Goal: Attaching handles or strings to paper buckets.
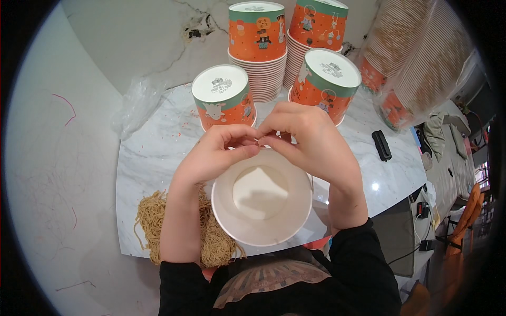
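Tub [261, 193] mouth-up at counter's [158, 150] near edge. Your left hand [213, 150] and right hand [311, 134] meet fingertip-to-fingertip by its far rim; can't tell if pinching anything. Likely light, dentable; take opposite sides.

We record bright lighting, a glare spot on the counter [390, 176], soft shading inside the white tub [263, 230], and bent, blackened edges.

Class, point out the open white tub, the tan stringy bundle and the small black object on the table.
Open white tub [260, 194]: head view, its inner bottom.
Tan stringy bundle [217, 239]: head view, strands at its right side.
Small black object [381, 146]: head view, middle of its top.
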{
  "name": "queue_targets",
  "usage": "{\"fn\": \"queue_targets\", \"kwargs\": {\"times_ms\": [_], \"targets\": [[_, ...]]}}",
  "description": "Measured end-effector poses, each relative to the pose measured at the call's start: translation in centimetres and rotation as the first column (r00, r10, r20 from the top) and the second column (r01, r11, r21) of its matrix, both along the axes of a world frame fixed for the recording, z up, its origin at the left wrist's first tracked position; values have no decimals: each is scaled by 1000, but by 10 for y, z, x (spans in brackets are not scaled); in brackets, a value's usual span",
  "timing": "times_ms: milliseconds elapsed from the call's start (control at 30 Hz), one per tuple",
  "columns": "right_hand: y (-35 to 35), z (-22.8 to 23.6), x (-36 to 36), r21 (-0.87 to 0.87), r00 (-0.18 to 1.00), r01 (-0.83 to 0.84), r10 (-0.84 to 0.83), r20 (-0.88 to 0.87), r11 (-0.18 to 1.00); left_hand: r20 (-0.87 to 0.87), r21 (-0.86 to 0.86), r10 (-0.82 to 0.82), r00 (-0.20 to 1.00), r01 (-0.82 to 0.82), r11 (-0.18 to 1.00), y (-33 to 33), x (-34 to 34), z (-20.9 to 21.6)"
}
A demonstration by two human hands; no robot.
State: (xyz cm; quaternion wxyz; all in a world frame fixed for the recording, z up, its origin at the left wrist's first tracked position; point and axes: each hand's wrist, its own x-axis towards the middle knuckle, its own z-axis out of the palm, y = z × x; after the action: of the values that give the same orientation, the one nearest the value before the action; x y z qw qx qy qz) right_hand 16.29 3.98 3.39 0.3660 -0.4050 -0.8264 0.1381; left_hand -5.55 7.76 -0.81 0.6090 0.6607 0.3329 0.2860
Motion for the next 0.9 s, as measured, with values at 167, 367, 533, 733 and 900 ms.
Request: {"fn": "queue_targets", "kwargs": {"times_ms": [167,367,533,733,900], "targets": [[2,0,2,-6,999,1,-1,-49,1000,0,-57,-95,996,95,994,7,-5,0],[5,-1,-1,-22,996,19,-20,-83,1000,100,-142,-106,989,120,983,8,-5,1],[5,-2,0,-28,995,16,-18,-99,999,133,-139,-49,990,67,988,10,0,-6],[-3,0,1,-56,999,26,-28,-36,998,189,-135,47,981,-22,991,7,8,-12],[-11,-2,-7,50,959,261,-265,99,964,2,171,129,992,-128,977,4,10,-10]]}}
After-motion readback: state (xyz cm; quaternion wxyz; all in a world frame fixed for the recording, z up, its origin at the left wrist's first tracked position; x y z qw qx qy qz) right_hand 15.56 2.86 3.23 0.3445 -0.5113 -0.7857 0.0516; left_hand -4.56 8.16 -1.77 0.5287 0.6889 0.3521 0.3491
